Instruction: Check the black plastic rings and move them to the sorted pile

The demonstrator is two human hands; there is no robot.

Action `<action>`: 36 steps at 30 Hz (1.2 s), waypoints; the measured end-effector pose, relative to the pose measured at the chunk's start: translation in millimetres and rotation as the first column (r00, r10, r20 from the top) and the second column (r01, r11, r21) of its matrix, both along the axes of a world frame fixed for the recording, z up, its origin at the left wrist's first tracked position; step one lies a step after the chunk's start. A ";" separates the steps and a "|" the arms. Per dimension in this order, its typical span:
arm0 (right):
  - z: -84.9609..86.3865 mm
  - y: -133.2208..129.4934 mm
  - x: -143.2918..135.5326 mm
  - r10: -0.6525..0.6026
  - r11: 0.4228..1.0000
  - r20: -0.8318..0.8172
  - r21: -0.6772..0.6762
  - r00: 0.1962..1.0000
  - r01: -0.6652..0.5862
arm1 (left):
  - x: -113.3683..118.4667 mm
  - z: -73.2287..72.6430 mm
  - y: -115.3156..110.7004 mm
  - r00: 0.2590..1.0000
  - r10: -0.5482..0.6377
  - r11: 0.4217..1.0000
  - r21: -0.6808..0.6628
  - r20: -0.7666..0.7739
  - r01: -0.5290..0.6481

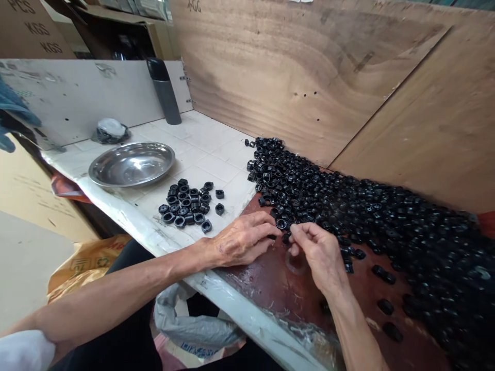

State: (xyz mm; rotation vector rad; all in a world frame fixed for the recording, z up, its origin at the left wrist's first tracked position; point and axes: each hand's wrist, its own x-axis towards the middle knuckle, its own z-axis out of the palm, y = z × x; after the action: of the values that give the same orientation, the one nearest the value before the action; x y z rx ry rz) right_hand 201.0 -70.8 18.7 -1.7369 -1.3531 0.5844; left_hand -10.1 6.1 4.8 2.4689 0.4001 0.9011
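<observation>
At the far left edge, we note a blue cloth [15, 105] beside a light panel [77, 98]. On the white tabletop [212, 134] sit a plastic bundle [111, 129] and, just in front, a round steel bowl [133, 165]. Behind the bowl, a grey flask [167, 100] with a black cap stands near the corner. Right of the bowl, a small cluster of black parts [185, 203] rests on the tabletop. Our left hand [242, 239] lies back upward, fingers reaching toward 1 black ring [281, 224]. That ring is located between our 2 hands, at the edge of the large pile [348, 206]. Our right hand [319, 250] has its thumb and forefinger drawn together just beside the ring. We cannot tell whether either hand grips a part. Rightward, the pile extends along the wooden board [309, 77]; loose parts [383, 274] lie before it on the red-brown surface [266, 281].
</observation>
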 end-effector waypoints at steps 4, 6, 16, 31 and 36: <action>-3.1 2.7 28.6 -0.098 0.986 0.140 -0.122 0.985 0.116 | -32.0 6.0 16.4 0.924 0.272 0.956 0.185 -0.269 -0.228; -4.5 1.9 28.5 0.000 0.979 0.206 -0.197 0.979 0.041 | -41.8 5.6 24.2 0.854 0.416 0.895 0.304 -0.311 -0.326; -12.4 -2.0 -8.0 0.245 0.960 0.573 -0.256 0.782 -0.112 | 21.9 -16.4 19.0 0.920 0.319 0.943 -0.021 -0.227 -0.332; -8.0 1.3 -18.0 0.158 0.987 0.028 -0.012 0.987 -0.158 | 10.6 -16.2 13.9 0.992 0.119 0.955 -0.279 0.040 -0.103; -10.0 -0.6 -13.7 0.149 0.989 0.031 0.014 0.988 -0.150 | 12.4 -5.3 13.9 0.989 0.066 0.859 -0.512 0.132 0.012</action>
State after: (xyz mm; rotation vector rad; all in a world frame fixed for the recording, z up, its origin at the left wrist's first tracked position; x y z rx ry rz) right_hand 187.3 -71.4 8.6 -1.6463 -1.5145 0.6307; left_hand 2.3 20.0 -0.5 1.9007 0.5454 0.8470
